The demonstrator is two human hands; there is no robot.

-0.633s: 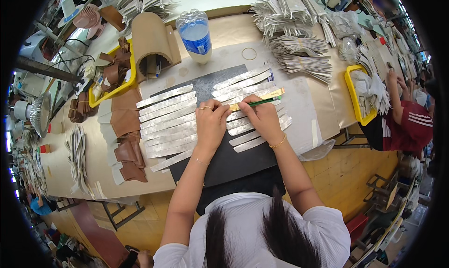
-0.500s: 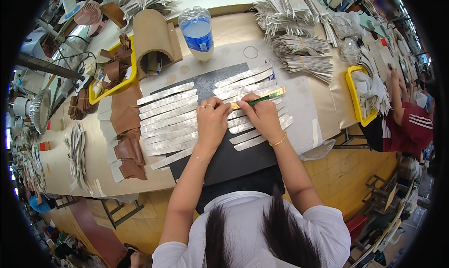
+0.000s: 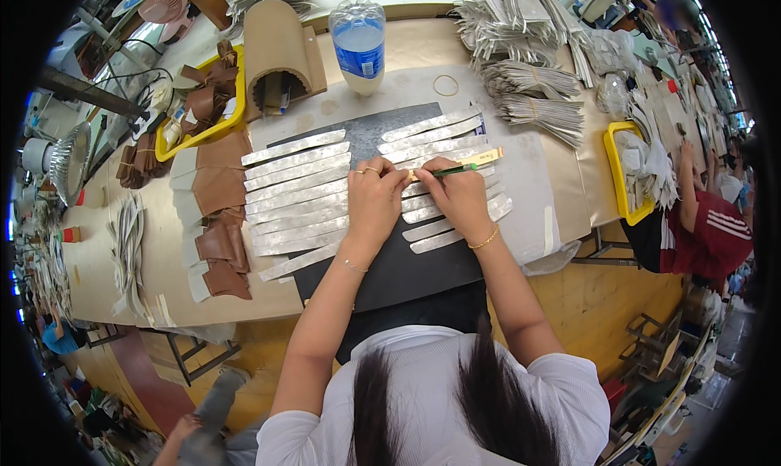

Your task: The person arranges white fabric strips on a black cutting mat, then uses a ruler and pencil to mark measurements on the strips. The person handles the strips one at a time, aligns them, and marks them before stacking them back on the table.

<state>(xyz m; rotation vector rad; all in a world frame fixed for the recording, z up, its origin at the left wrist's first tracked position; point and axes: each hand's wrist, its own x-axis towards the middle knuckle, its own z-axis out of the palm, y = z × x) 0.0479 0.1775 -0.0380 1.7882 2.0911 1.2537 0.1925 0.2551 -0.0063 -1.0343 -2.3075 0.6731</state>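
The flat yellow stick (image 3: pixel 487 158) lies above the right-hand row of silvery strips (image 3: pixel 422 125), with its right end free beyond the person's fingers, and around it the room for moving is narrow, because the strips lie close together. A bare dark band of the black board (image 3: pixel 366 123) runs between this row and the left-hand row of silvery strips (image 3: pixel 296 173), and the near part of the board is also open, up to near the front edge of the surface (image 3: pixel 93 283). On the left hand (image 3: pixel 377 204), the thumb and forefinger are pressed together at the left end of the stick; whether they pinch it or only push on it, one cannot tell. The right hand (image 3: pixel 462 199) pinches a green pen (image 3: pixel 457 170) between thumb and fingers, over the stick, and its tip is hidden. To the left, brown leather pieces (image 3: pixel 223 169) lie just beside the strips, and behind them stands a yellow basket (image 3: pixel 242 82). A plastic bottle (image 3: pixel 359 50) stands behind the board, and bundles of pale strips (image 3: pixel 537 112) lie at the far right. Beyond the right end is a co-worker in dark red (image 3: pixel 716 230), above the yellow floor (image 3: pixel 561 303).
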